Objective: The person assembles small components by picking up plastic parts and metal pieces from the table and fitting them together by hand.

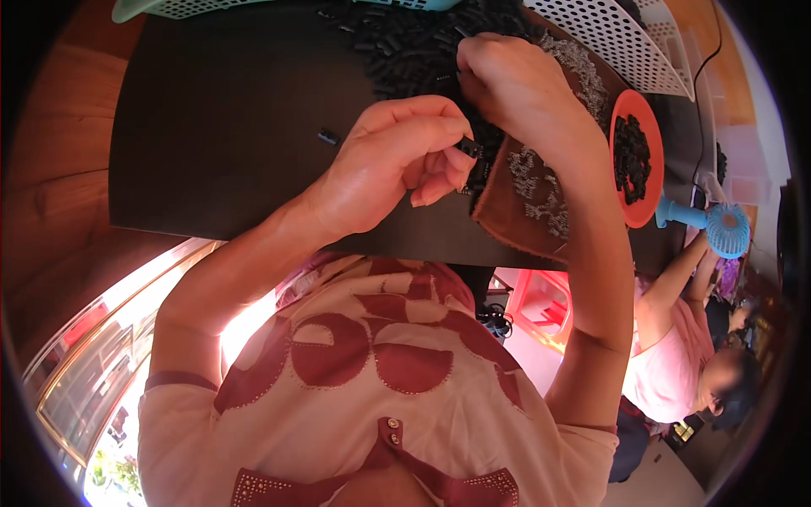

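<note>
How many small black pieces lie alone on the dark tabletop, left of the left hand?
1: a small black cylindrical piece on the dark tabletop, beside the left hand, which may hide others.

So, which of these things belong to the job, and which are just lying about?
Seemingly in use:
small black part, held in the left hand
pile of black parts, beside the right hand
small metal pieces on a brown mat
orange-red bowl of black parts

Probably just about:
blue fan
red plastic object below
</note>
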The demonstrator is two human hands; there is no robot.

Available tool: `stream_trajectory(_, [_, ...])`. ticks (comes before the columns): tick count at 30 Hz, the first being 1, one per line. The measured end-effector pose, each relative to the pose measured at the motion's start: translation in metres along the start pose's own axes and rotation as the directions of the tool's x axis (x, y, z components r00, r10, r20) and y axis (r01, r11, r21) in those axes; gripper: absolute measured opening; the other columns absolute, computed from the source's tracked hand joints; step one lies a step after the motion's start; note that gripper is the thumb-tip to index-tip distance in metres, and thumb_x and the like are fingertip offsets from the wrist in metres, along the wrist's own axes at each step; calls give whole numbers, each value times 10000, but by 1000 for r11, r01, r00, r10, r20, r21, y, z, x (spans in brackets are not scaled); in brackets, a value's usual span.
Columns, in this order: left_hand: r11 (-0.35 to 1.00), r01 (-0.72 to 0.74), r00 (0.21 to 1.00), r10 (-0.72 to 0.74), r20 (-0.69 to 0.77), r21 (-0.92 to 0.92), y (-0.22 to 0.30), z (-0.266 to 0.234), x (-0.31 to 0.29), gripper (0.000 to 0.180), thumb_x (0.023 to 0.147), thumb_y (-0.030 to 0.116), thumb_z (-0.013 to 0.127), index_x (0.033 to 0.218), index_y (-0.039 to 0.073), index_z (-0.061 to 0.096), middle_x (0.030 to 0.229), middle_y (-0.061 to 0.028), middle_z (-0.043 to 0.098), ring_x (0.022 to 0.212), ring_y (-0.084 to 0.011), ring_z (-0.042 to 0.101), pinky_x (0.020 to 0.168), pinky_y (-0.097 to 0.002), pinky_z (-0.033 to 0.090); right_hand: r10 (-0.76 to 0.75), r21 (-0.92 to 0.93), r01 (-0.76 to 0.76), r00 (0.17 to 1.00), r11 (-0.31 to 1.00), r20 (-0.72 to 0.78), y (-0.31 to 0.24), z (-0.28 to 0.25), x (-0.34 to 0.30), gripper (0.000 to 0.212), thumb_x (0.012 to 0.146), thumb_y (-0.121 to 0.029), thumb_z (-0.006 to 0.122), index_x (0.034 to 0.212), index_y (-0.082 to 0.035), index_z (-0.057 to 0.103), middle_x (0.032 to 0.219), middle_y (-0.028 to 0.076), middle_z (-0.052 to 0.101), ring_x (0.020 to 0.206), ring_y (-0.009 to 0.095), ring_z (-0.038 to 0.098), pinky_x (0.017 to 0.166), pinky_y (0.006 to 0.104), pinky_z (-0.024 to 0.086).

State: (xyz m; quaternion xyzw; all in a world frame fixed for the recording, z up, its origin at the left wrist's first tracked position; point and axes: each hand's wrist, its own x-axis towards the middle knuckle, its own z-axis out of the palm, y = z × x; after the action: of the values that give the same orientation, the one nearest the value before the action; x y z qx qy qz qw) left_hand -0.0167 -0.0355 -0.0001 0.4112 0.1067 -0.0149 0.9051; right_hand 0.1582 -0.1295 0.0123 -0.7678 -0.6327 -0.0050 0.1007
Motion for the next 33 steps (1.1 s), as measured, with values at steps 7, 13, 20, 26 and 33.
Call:
stream_trajectory(7, [996, -46, 998, 42, -55, -77, 3, 0, 1, 238, 966, 212, 432, 879, 14, 531, 743, -78, 543, 545, -109, 419, 480, -248, 318, 370, 632, -248, 927, 734, -67, -20, -25, -38, 26, 801, -7, 585, 806, 11, 603, 719, 55, 617, 642, 127, 602, 579, 267, 467])
stream_trajectory(13, [998, -25, 999, 22, -46, -57, 3, 9, -3, 278, 1030, 269, 372, 939, 51, 518, 827, -49, 547, 592, -112, 442, 518, -249, 329, 478, 982, 47, 868, 184, -131, -39, -29, -73, 85, 884, 6, 591, 969, 5, 598, 827, 20, 632, 687, 37, 545, 602, 182, 433])
stream_trajectory(20, [985, 82, 988, -60, 145, -149, -8, 15, 9, 290, 1024, 294, 413, 949, 42, 535, 850, -42, 559, 629, -103, 463, 528, -242, 335, 501, 967, 88, 842, 241, -201, -48, -25, -82, 74, 898, -6, 627, 969, 10, 613, 849, 11, 635, 708, 23, 533, 630, 165, 432])
stream_trajectory(26, [988, 89, 986, -70, 151, -125, -11, 17, 15, 307, 1026, 301, 412, 934, 41, 548, 839, -45, 564, 621, -95, 463, 521, -244, 339, 528, 965, 78, 825, 249, -203, -52, -18, -79, 24, 900, 3, 619, 919, 8, 606, 819, -1, 605, 701, 37, 552, 642, 163, 435])
stream_trajectory(33, [982, 74, 989, -51, 139, -171, -12, 14, 22, 315, 1028, 297, 409, 948, 38, 568, 787, -41, 569, 608, -95, 472, 513, -248, 339, 435, 821, 56, 826, 568, -357, -45, -12, -78, 36, 876, 35, 611, 891, 4, 601, 763, 20, 588, 673, 31, 550, 570, 176, 417])
